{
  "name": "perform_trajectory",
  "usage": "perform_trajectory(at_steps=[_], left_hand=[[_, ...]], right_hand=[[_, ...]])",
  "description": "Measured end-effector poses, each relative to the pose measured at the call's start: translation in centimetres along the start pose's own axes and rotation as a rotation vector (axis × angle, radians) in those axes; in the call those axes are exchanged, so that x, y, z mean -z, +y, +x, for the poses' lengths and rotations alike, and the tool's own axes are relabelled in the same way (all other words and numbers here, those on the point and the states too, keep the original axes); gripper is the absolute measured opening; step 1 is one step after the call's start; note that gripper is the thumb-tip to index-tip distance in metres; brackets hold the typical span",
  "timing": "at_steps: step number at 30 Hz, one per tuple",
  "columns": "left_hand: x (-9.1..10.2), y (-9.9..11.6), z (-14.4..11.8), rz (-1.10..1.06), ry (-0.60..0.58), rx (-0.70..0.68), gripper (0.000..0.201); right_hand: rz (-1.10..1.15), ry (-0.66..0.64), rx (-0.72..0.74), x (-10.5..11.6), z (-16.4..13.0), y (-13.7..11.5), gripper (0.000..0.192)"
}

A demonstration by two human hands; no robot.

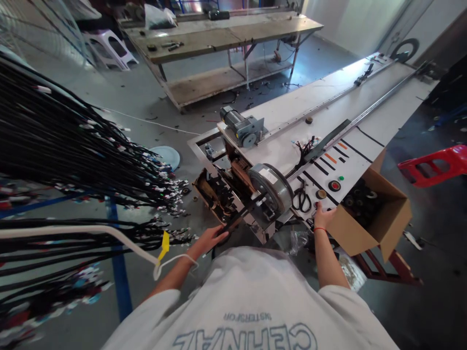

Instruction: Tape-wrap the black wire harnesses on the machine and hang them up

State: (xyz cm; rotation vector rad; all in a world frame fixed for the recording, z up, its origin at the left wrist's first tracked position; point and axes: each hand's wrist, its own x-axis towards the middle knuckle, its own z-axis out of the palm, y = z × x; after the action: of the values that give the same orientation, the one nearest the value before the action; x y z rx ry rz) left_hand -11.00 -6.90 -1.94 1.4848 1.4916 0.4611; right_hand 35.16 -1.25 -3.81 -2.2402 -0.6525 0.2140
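Observation:
My left hand (212, 238) is closed around a black wrapped cable bundle (242, 211) that slants up into a round grey taping machine (272, 189). More of the bundle emerges beyond the machine, ending in loose wires with small connectors (307, 146) on the white bench (288, 116). My right hand (324, 217) rests at the bench's near edge with its fingers apart, just below a brown tape roll (321, 194). Black-handled scissors (302, 198) lie left of that roll. A red button (334, 185) sits a little farther in.
Right of the bench stands an open cardboard box (394, 218) with dark rolls inside; a red stool (434, 165) is beyond. Many black cable harnesses (91, 131) hang at left, near a white hanger (109, 231). A motor (239, 124) sits at the bench's left end.

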Motion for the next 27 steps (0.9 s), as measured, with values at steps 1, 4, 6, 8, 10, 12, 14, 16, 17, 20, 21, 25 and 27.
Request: perform_trajectory(at_steps=[1, 4, 6, 8, 10, 12, 14, 16, 17, 20, 21, 25, 27], left_hand=[[0.2, 0.1, -0.6, 0.010, -0.015, 0.007, 0.044], [0.4, 1.1, -1.8, 0.038, 0.000, 0.038, 0.048], [0.2, 2.0, -1.9, 0.041, 0.020, 0.035, 0.049], [-0.2, 2.8, -1.5, 0.038, 0.036, 0.024, 0.050], [-0.7, 3.5, -0.8, 0.034, 0.049, 0.021, 0.052], [-1.1, 4.1, 0.1, 0.028, 0.059, 0.019, 0.052], [-1.5, 4.6, 0.9, 0.019, 0.065, 0.009, 0.051], [-1.9, 5.1, 1.6, 0.013, 0.075, -0.008, 0.051], [-2.0, 5.3, 2.0, 0.014, 0.080, -0.017, 0.050], [-2.6, 6.1, 3.0, 0.024, 0.092, -0.047, 0.047], [-2.8, 6.4, 3.4, 0.020, 0.085, -0.057, 0.046], [-3.6, 7.5, 4.8, -0.015, 0.072, -0.098, 0.044], [-3.9, 7.9, 5.5, 0.005, 0.077, -0.114, 0.042]], right_hand=[[0.000, -0.003, 0.002, 0.0, 0.0, 0.0, 0.092], [0.001, -0.006, -0.003, 0.0, -0.2, -0.1, 0.094], [0.005, -0.014, -0.014, 0.1, -0.2, -0.1, 0.095], [0.010, -0.017, -0.012, 0.1, -0.2, -0.1, 0.094], [0.012, -0.010, -0.002, 0.1, -0.2, 0.0, 0.092], [0.014, -0.005, 0.001, 0.1, -0.2, 0.0, 0.091], [0.018, -0.001, -0.003, 0.1, -0.2, 0.0, 0.091], [0.026, -0.001, -0.003, 0.1, -0.2, 0.0, 0.092], [0.029, 0.000, 0.000, 0.1, -0.2, 0.1, 0.093], [0.030, 0.006, 0.020, 0.0, -0.1, 0.3, 0.092], [0.026, 0.009, 0.026, -0.1, 0.0, 0.4, 0.090], [0.007, 0.006, 0.021, -0.3, 0.1, 0.8, 0.090], [-0.007, 0.008, 0.019, -0.4, 0.1, 0.9, 0.093]])
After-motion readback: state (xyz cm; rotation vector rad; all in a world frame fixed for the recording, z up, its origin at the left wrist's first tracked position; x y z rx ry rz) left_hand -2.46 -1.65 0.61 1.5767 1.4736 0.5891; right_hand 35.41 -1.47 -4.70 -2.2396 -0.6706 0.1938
